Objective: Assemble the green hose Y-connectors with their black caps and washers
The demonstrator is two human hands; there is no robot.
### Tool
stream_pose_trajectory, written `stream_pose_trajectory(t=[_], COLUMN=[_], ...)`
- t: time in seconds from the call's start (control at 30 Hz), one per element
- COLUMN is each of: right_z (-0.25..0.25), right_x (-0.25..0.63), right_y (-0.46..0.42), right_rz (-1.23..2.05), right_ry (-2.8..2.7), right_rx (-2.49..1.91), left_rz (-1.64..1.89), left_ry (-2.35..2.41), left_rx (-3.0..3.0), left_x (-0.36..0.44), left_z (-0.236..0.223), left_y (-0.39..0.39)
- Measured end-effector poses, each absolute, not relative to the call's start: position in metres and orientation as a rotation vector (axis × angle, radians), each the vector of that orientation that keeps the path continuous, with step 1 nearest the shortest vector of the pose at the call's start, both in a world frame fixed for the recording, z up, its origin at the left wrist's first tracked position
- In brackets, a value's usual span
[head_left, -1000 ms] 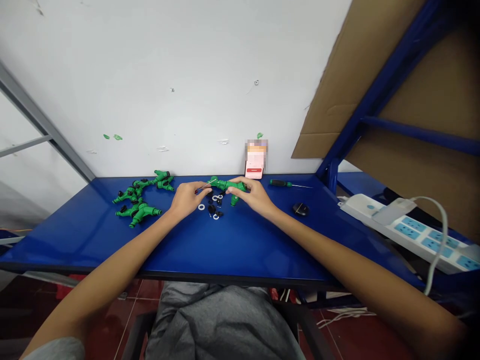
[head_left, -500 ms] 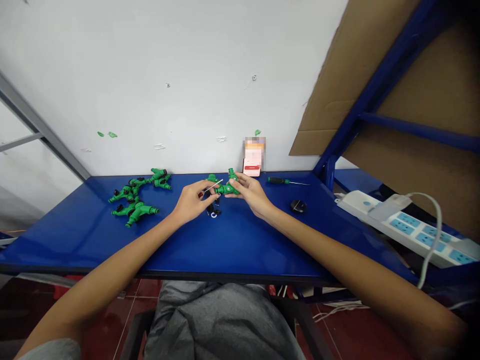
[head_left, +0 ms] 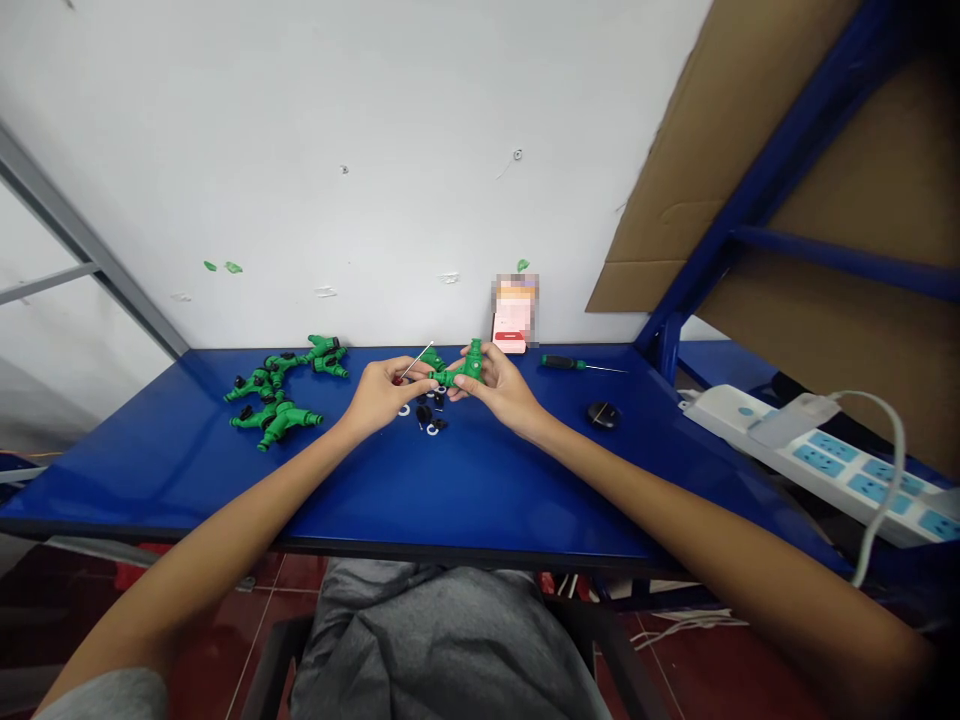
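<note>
Left hand pinches a thin steel pick between its fingertips, as far as I can make out from my remote seat, while right hand curls closed around a green three-way hose connector, held up just off the far-middle of the blue workbench. Both forearms angle inward from the near edge, the hands almost meeting. Small black fittings and white washers lie just below the hands (tiny at this resolution). More green connectors sit toward the far left; a green-handled screwdriver lies by the far edge.
</note>
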State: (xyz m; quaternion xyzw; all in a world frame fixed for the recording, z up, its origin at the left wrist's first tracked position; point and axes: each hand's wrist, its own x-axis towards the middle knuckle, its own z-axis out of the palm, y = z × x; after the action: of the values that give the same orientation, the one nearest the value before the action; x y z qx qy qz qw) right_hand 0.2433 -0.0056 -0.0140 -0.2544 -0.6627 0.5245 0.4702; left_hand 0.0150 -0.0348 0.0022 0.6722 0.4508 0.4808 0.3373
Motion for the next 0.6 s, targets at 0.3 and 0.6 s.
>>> stream_pose_trajectory(t=[0.3,0.6], right_z=[-0.0108,-0.0153], right_x=[0.2428,0.2423], right_y=[-0.0142,-0.0105], right_rz=[0.944,1.039], right_ry=[-1.741,-1.694], right_rx=[-0.658,-0.660], left_rz=[1.190,1.120], left_ry=[1.142,1.133], left_rx=[1.529,1.706], left_x=[0.0156,0.0109], left_z=[-0.0010,0.0050], left_y=[-0.0334,-0.0327])
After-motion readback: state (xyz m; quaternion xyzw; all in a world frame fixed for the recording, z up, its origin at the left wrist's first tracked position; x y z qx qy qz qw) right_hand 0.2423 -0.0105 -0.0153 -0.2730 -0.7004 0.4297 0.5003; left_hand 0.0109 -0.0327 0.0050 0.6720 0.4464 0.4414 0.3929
